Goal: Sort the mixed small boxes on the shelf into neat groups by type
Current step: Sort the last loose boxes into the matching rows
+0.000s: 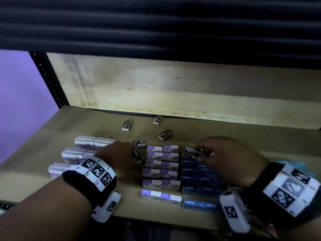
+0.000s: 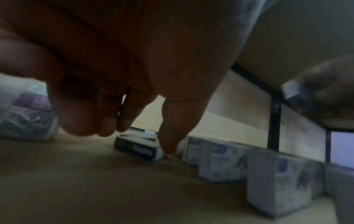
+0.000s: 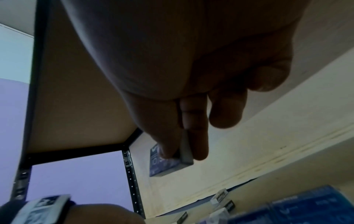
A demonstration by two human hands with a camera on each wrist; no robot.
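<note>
While the right hand [image 1: 231,159] pinches a small dark-blue cardboard staples box [image 1: 192,152] at centre frame, the left hand [image 1: 119,158], fingers loosely curled, touches a small black staples box [image 1: 136,155].

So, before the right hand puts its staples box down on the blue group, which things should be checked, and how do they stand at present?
1. Right hand pinches the dark staples box firmly: ok.
2. Box is clear above the blue staples group: ok.
3. Box type matches that group: cannot tell, print is blurred.
4. Left hand is out of the path, at a small dark box beside the white boxes: ok.
5. All loose boxes are grouped: not ok; some dark boxes lie scattered behind.
</note>
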